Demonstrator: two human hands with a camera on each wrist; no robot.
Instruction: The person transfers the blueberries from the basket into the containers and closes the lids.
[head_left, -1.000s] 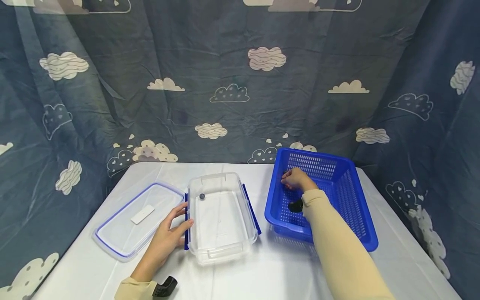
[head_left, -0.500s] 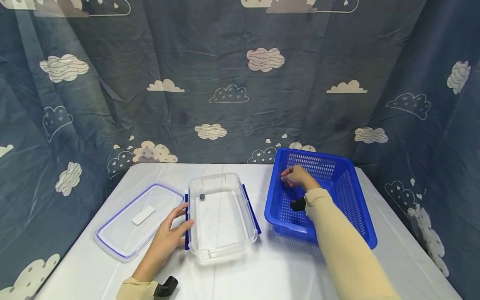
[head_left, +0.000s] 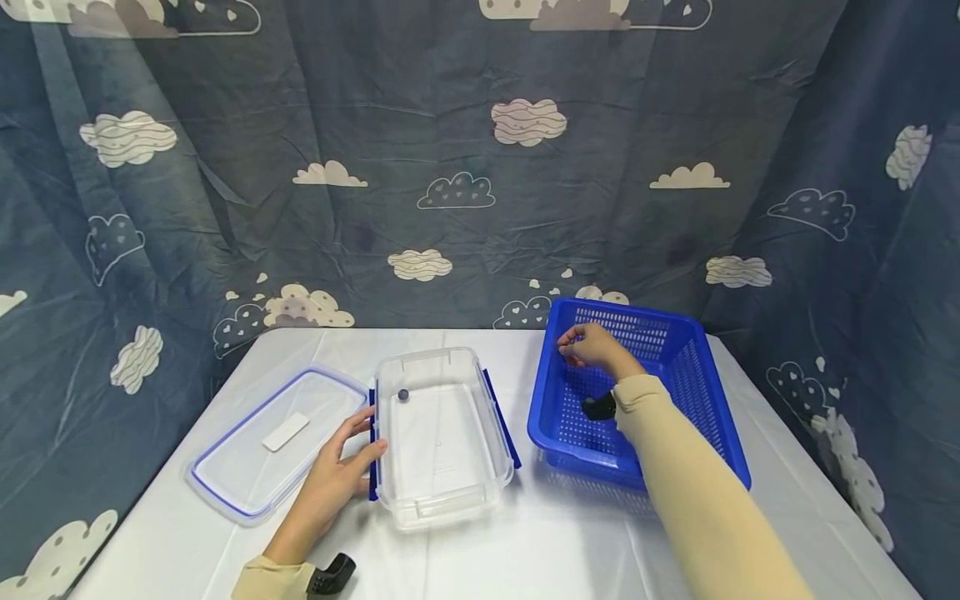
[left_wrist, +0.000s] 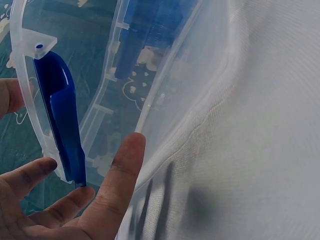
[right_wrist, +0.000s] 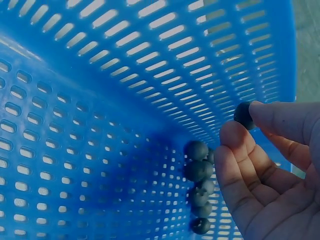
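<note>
Right grip (head_left: pixel 597 347): one blueberry (right_wrist: pixel 243 115), pinched (my over-squeezing could burst it); left grip (head_left: pixel 333 475): loose against clear container (head_left: pixel 442 504).

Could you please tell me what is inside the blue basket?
Inside the blue basket, several dark berries lie clustered; the right hand pinches another berry. The hand and sleeve cover part of the inside, so anything behind them cannot be seen.

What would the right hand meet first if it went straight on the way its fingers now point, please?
The right hand, pinching a dark berry, would probably meet the blue basket's left wall; the hand's height is unclear, so it might pass above.
</note>
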